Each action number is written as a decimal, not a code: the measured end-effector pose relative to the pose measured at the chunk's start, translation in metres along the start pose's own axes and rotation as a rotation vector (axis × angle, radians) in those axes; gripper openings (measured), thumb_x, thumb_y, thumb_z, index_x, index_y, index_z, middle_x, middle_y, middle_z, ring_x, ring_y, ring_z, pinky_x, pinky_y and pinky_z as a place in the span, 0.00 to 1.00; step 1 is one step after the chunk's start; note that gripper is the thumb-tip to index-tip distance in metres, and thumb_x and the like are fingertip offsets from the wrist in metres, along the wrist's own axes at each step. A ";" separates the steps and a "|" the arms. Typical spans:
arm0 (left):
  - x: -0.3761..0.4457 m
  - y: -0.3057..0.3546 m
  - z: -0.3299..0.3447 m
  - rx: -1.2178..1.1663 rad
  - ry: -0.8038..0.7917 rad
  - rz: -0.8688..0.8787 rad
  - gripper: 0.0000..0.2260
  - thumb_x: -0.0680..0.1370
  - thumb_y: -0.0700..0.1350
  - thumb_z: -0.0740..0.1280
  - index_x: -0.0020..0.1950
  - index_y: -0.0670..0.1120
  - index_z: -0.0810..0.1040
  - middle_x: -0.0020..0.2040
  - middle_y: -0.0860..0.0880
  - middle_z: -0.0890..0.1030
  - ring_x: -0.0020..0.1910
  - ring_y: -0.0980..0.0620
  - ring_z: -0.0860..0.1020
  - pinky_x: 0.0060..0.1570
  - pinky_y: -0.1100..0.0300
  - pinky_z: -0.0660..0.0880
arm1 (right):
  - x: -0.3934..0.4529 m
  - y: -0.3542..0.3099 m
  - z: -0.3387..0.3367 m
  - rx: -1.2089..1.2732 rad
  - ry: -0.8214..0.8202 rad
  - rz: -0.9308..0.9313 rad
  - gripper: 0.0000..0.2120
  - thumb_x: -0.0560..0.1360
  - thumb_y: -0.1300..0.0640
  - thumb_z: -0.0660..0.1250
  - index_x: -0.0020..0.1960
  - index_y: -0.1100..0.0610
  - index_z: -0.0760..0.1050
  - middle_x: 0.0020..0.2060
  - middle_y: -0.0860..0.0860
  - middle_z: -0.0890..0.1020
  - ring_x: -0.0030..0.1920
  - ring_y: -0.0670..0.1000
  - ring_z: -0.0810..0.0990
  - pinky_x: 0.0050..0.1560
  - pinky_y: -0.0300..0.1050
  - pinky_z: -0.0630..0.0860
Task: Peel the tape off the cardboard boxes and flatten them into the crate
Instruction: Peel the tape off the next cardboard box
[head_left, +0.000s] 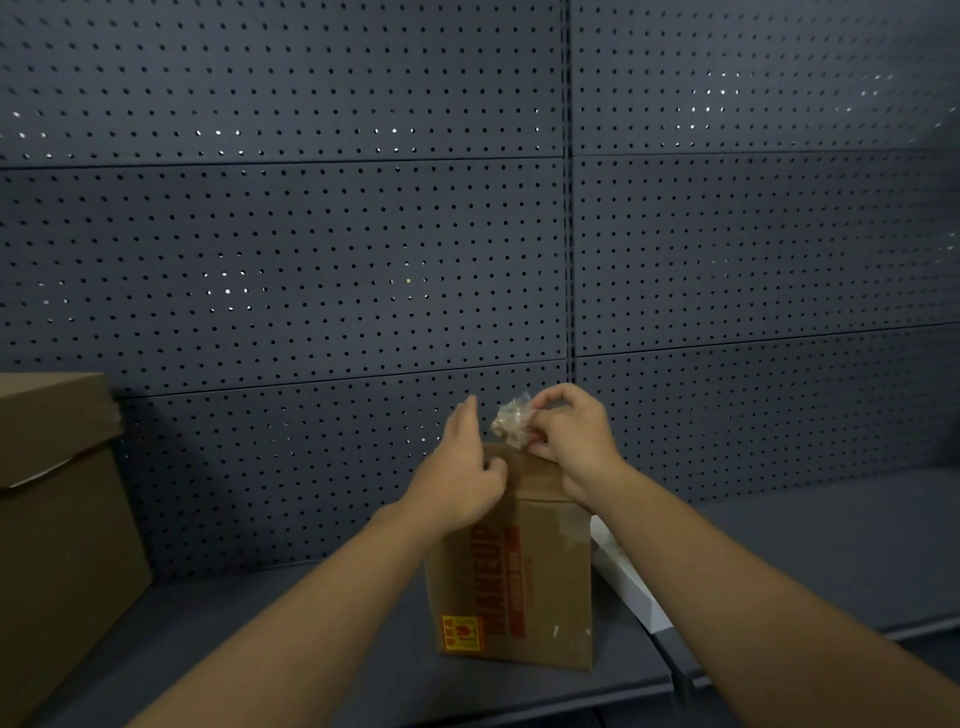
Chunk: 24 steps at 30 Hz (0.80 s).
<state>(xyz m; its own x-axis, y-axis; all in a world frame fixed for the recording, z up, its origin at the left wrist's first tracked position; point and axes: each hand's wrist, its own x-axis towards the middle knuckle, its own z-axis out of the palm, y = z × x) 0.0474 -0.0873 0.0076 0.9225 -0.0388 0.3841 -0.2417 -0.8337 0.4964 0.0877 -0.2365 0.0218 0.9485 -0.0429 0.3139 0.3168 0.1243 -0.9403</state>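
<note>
A brown cardboard box (540, 582) with red "MAKEUP" print and a yellow sticker stands upright on the dark shelf (311, 639) in the middle of the view. My right hand (571, 441) pinches a crumpled wad of clear tape (511, 423) just above the box's top edge. My left hand (465, 467) rests on the box's top left corner, its fingers curled over the edge with the forefinger raised. Whether the tape is still stuck to the box is hidden behind my hands.
A larger plain cardboard box (57, 519) stands at the left edge of the shelf. A white flat piece (631, 582) lies to the right of the small box. A dark pegboard wall (311, 260) rises behind. No crate is in view.
</note>
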 end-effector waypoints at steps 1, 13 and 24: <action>-0.002 -0.001 0.002 0.109 -0.040 0.002 0.36 0.84 0.51 0.58 0.84 0.53 0.38 0.85 0.51 0.44 0.73 0.43 0.71 0.61 0.51 0.75 | -0.001 -0.001 -0.001 0.038 0.014 0.002 0.08 0.79 0.72 0.64 0.47 0.60 0.76 0.46 0.60 0.81 0.39 0.54 0.82 0.43 0.52 0.85; 0.009 0.002 0.008 0.442 -0.257 0.059 0.25 0.87 0.55 0.43 0.85 0.54 0.54 0.85 0.49 0.52 0.83 0.49 0.52 0.81 0.48 0.48 | -0.015 0.012 -0.055 0.091 0.372 -0.199 0.09 0.81 0.69 0.64 0.59 0.58 0.71 0.44 0.57 0.80 0.38 0.54 0.83 0.41 0.48 0.85; 0.005 -0.005 0.012 0.417 -0.198 0.041 0.25 0.86 0.57 0.44 0.84 0.58 0.57 0.84 0.52 0.55 0.83 0.50 0.54 0.81 0.48 0.50 | -0.007 0.112 -0.127 -0.831 0.255 0.040 0.09 0.78 0.66 0.67 0.41 0.56 0.78 0.45 0.55 0.81 0.38 0.50 0.78 0.39 0.43 0.76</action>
<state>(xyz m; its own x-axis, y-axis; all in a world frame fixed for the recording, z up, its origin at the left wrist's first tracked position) 0.0572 -0.0902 -0.0025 0.9642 -0.1467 0.2207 -0.1747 -0.9781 0.1133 0.1163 -0.3478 -0.1025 0.8979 -0.2874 0.3335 0.0855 -0.6292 -0.7725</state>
